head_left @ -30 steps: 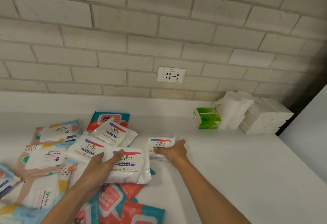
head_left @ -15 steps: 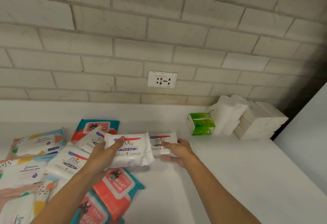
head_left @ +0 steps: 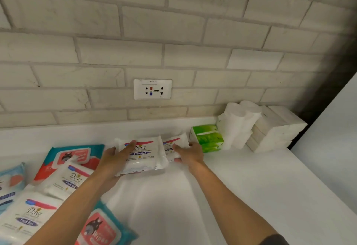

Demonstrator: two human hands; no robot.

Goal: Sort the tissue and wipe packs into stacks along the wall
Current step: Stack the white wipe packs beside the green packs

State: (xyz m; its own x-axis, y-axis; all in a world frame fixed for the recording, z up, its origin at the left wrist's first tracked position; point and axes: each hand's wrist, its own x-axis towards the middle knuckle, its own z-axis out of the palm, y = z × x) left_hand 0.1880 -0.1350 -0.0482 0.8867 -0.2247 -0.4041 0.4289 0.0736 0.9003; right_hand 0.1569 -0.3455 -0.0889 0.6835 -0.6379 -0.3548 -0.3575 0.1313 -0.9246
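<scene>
- Far left, loose Dove packs [head_left: 71,179] and teal wipes packs [head_left: 75,155] wait unsorted on the counter [head_left: 251,186].
- Left hand [head_left: 116,159] grips the large Dove pack [head_left: 144,154], thumb on top. It's come up from the pile toward the wall [head_left: 173,51].
- Right hand [head_left: 188,153] clasps the small Dove pack [head_left: 172,144], carried back too, now just beside the green tissue pack [head_left: 207,138].
- White tissue stacks [head_left: 274,128] sit rightmost. A Dove stack looks to be starting.
</scene>
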